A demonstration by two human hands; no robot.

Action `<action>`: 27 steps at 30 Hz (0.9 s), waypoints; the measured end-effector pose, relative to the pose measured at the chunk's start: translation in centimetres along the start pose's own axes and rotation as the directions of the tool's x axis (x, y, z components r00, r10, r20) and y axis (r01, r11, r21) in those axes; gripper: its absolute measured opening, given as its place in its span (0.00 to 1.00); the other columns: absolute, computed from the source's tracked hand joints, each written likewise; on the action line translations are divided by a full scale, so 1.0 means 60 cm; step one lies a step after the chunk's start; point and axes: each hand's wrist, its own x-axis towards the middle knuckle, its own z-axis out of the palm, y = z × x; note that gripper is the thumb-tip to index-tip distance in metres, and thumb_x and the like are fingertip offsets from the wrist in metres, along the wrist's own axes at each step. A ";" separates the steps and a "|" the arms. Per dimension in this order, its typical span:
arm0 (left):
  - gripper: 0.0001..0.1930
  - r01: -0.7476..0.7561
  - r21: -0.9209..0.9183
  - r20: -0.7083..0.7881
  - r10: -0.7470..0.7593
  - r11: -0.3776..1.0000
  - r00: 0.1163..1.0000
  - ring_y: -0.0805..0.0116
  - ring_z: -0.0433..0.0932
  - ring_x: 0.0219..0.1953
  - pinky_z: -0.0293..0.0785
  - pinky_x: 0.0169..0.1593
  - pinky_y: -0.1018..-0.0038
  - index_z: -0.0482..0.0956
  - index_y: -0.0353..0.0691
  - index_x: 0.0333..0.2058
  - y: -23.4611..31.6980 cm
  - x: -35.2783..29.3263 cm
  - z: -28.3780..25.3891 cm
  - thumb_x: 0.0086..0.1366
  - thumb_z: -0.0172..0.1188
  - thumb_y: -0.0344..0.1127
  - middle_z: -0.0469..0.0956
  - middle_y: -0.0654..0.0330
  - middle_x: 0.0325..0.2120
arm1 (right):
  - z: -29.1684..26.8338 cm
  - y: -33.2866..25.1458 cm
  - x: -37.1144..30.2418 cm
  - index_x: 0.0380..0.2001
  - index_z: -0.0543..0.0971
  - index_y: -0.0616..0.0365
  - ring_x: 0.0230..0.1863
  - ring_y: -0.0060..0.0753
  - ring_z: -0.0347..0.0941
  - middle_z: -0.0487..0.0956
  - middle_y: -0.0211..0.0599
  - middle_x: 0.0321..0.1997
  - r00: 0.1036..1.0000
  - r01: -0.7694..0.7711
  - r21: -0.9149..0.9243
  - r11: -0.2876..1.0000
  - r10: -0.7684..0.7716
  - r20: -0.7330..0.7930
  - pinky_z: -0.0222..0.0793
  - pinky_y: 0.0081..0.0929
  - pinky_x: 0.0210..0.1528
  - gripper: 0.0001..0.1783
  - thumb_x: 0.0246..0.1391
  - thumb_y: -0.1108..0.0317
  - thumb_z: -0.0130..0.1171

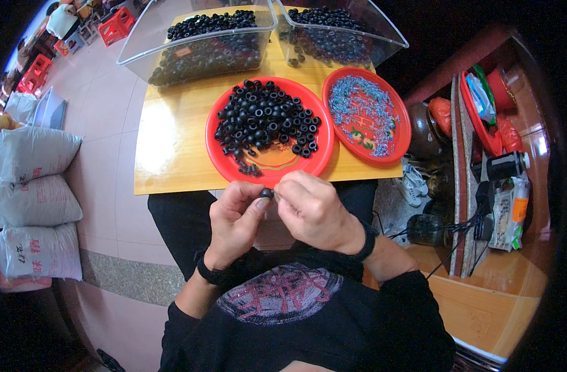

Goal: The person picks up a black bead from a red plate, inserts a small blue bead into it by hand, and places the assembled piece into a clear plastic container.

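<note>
Just off the table's near edge, my left hand (238, 212) pinches a small black round piece (267, 193) between thumb and forefinger. My right hand (312, 208) is closed against it, fingertips pressed together at the piece's right side. Whatever those fingertips hold is too small and hidden to make out. Beyond both hands, a red round plate (321, 158) bears a heap of black hollow round pieces (259, 118). A few smaller dark bits (251, 170) lie at its near side.
Right of it, a second red plate (405, 133) holds many tiny bluish pieces (358, 102). Two clear plastic bins (200, 56) of black pieces stand at the back of the yellow table (166, 142). Stacked white sacks (39, 204) are at left; a cluttered wooden shelf (488, 291) stands at right.
</note>
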 end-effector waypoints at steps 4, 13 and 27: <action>0.08 -0.187 0.268 0.049 0.181 0.945 0.982 0.75 0.75 0.30 0.73 0.35 0.79 0.71 0.30 0.36 -0.003 0.000 -0.009 0.56 0.55 0.21 0.76 0.57 0.30 | 0.006 0.002 -0.004 0.23 0.68 0.64 0.23 0.43 0.68 0.68 0.42 0.21 0.999 0.038 -0.010 0.999 -0.038 0.023 0.66 0.33 0.25 0.06 0.37 0.82 0.51; 0.07 -0.181 0.280 0.086 0.163 0.943 0.983 0.76 0.75 0.32 0.72 0.38 0.79 0.73 0.29 0.33 0.020 -0.003 -0.015 0.54 0.56 0.19 0.76 0.59 0.29 | -0.002 0.006 0.009 0.23 0.73 0.65 0.21 0.34 0.73 0.73 0.41 0.20 0.992 -0.099 0.204 0.974 0.081 0.096 0.66 0.24 0.23 0.05 0.38 0.83 0.54; 0.06 -0.101 0.316 0.021 0.100 0.943 0.995 0.78 0.74 0.27 0.70 0.32 0.81 0.74 0.31 0.30 0.034 -0.004 0.004 0.51 0.57 0.19 0.76 0.60 0.22 | -0.009 0.002 0.009 0.23 0.72 0.66 0.26 0.43 0.72 0.72 0.44 0.24 0.988 0.083 0.051 0.995 -0.089 0.125 0.68 0.29 0.27 0.09 0.33 0.85 0.51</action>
